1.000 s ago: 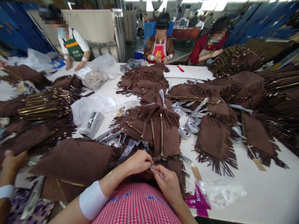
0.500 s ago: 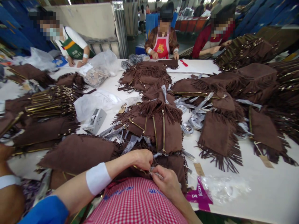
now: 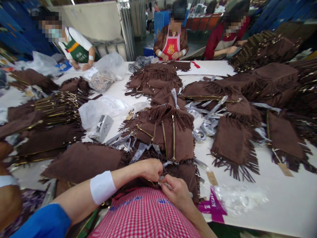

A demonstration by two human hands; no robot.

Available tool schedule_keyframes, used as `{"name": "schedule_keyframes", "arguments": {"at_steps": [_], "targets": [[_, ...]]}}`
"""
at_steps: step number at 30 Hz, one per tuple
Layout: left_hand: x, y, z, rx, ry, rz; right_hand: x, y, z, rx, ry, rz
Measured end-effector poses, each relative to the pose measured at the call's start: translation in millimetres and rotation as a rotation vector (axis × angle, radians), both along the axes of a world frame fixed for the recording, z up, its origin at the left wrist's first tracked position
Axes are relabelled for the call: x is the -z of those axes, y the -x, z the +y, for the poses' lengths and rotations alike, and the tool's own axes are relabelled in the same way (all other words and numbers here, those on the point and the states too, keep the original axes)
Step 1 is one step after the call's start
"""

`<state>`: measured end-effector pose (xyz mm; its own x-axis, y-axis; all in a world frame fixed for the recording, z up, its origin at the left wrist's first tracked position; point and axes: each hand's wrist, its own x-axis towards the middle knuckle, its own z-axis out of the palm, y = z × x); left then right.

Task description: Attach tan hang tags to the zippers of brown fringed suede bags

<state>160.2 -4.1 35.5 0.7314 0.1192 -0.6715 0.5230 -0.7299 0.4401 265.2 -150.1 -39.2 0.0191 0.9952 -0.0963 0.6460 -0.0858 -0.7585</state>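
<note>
At the table's front edge, against my checked apron, lies a brown fringed bag [image 3: 184, 180] with a gold zipper. Both of my hands meet over its near side. My left hand [image 3: 151, 169] is closed with the knuckles up, and whatever its fingertips grip is hidden. Just to its right, my right hand [image 3: 177, 191] pinches a thin grey wrapped strap [image 3: 167, 185] between thumb and fingers, close to a small gold metal part. Directly beyond my hands is a pile of brown fringed bags [image 3: 182, 140] with gold zippers.
More brown bags [image 3: 230, 140] lie to the right, near grey-wrapped straps [image 3: 199, 135]. A clear plastic bag with purple print [image 3: 214, 206] rests at the front right. Left are a grey-white box [image 3: 101, 129] and zippered bags [image 3: 55, 110]. Three co-workers sit opposite; another person's arm [image 3: 8, 195] is at left.
My hands stay almost in place on the bag. At far left, the neighbour's arm has shifted and a brown bag there has been raised. The middle co-worker's hands have come together.
</note>
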Motion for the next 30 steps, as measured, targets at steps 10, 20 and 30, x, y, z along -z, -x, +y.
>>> {"name": "schedule_keyframes", "arguments": {"at_steps": [10,20,30], "targets": [[8.6,2,1,0.009,0.044,-0.053,-3.1,1,3,-0.029,0.039,0.072],[29.3,32,-2,-0.597,0.171,-0.449,-9.6,-27,1,0.249,0.257,0.63],[31.4,30,-19,-0.734,0.238,-0.633,-5.7,-15,29,0.193,0.172,0.605]]}}
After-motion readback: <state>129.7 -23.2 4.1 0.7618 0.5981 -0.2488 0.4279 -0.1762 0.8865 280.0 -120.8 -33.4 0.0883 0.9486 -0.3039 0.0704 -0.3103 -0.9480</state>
